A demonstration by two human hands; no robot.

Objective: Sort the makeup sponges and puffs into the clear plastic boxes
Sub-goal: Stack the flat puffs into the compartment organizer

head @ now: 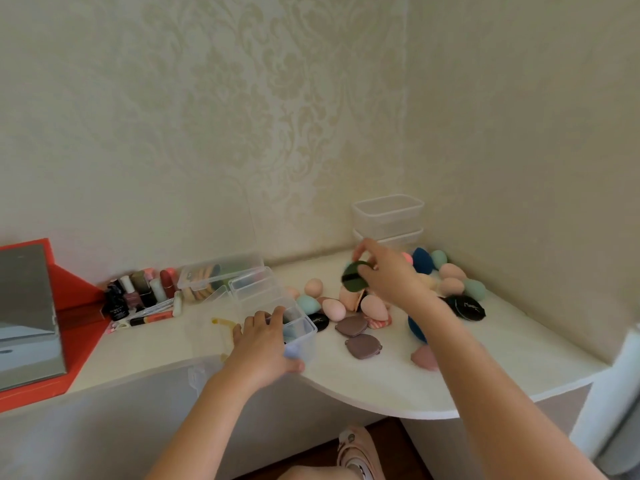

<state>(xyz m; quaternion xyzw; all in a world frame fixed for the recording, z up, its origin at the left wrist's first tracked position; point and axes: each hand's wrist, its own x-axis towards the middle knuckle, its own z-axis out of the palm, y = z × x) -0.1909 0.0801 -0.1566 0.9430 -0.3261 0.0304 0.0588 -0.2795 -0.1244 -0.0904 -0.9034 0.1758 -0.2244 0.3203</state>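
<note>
Near the table's [467, 382] back right corner, the right hand [388, 275] pinches a dark green puff [350, 278] above the sponges [374, 306]. At the front edge, the left hand [263, 344] grips a clear box [303, 337], and its fingers hide what is inside.

Dark green puff [351, 276]: half buried under the pinching right hand [391, 277], far edge out of sight.
Near clear box [305, 337]: contents masked by the gripping left hand [263, 344]; just teal and lilac smudges through the plastic.
Navy sponge [415, 330]: 4 o'clock of the puff, mostly behind the right forearm.
Lower stacked box [405, 237]: 12 o'clock of the puff, front corner blocked by fingertips.
Nail polish bottles [121, 303]: labels too small to read.
Mirror [27, 317]: 9 o'clock, sliced off by the frame edge.
Slipper [356, 448]: 6 o'clock, cut off at the bottom.
</note>
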